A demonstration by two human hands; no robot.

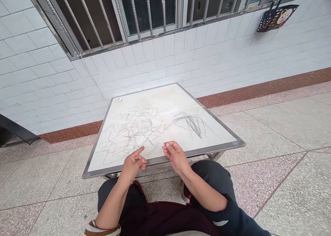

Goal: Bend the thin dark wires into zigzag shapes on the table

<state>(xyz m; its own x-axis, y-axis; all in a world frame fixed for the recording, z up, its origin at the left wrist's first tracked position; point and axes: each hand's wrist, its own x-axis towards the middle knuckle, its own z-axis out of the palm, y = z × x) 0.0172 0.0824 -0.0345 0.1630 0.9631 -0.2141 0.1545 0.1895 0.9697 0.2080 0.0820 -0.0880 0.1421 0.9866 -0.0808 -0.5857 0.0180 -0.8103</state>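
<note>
My left hand point(133, 164) is above the near edge of a white tabletop point(165, 103), its index finger pointing forward and its other fingers curled in toward the thumb. My right hand point(176, 154) is a short way to the right, thumb and index fingertip pressed together. Anything between the fingers of either hand is too small to make out. The hands are apart from each other. Dark scribbled lines point(139, 125) cover the tabletop's left part, and a denser scribble point(192, 124) marks its right part.
A small white and red item point(119, 100) lies at the table's back left corner. The table's grey metal rim point(219, 149) runs close to my knees. Behind stands a white tiled wall point(165, 62) with barred windows. A patterned bag point(278, 18) hangs at the upper right.
</note>
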